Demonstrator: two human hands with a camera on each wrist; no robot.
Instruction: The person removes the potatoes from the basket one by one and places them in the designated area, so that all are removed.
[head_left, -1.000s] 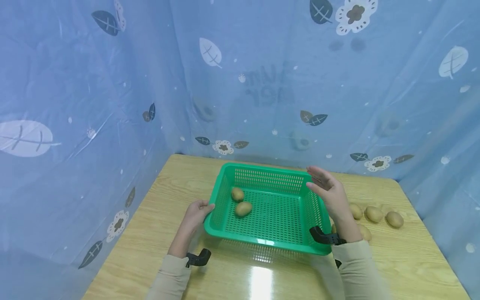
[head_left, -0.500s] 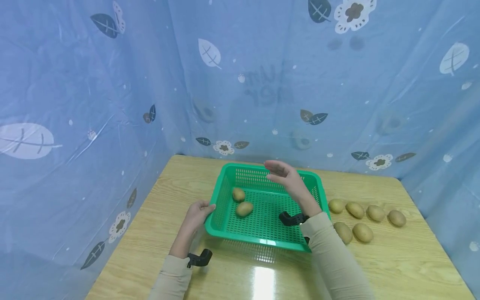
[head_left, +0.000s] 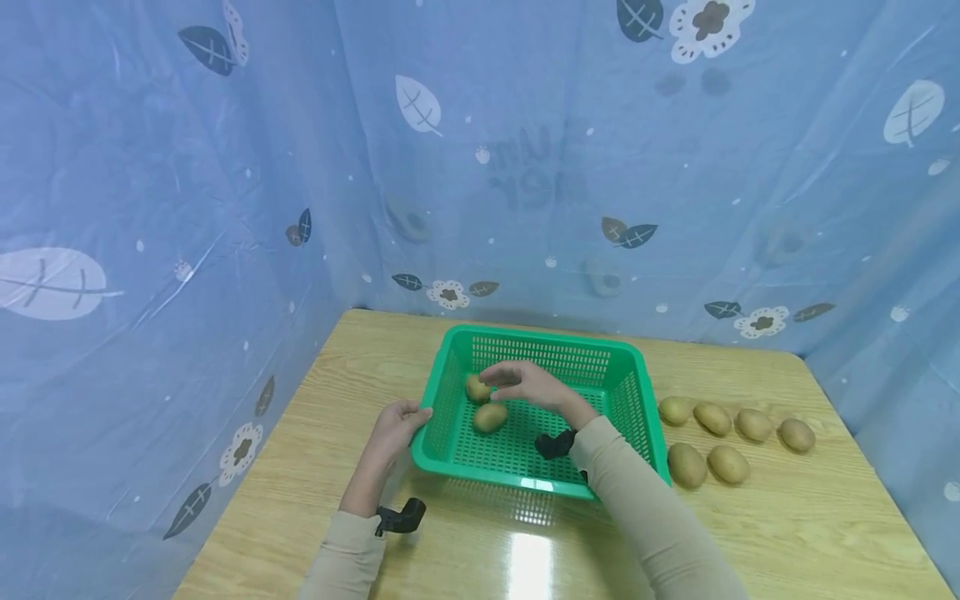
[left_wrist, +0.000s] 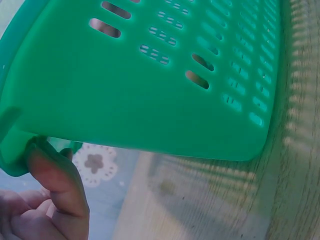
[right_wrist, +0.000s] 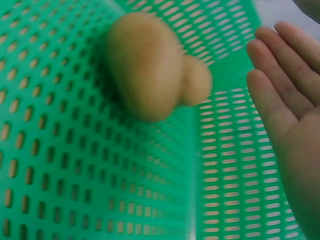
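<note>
A green slotted plastic basket (head_left: 540, 485) stands on the table. My left hand (head_left: 392, 432) pinches its left rim, thumb on top; in the left wrist view the curled fingers (left_wrist: 60, 185) grip the rim from outside. Two potatoes lie inside near the left wall: a nearer potato (head_left: 490, 418) and a farther potato (head_left: 474, 388), partly hidden by my fingertips. Over the basket hovers my right hand (head_left: 528, 385), holding nothing. The right wrist view shows its fingers (right_wrist: 280, 75) extended, apart from the larger potato (right_wrist: 145, 67) and the smaller-looking potato (right_wrist: 196, 80).
Right of the basket, several potatoes (head_left: 727, 464) lie in two rows on the wooden table (head_left: 817, 533). A blue patterned curtain (head_left: 525, 167) hangs behind the table and along its sides.
My right hand has moved left from the basket's right rim, across the basket, and down towards the two potatoes inside. My left hand has stayed on the left rim.
</note>
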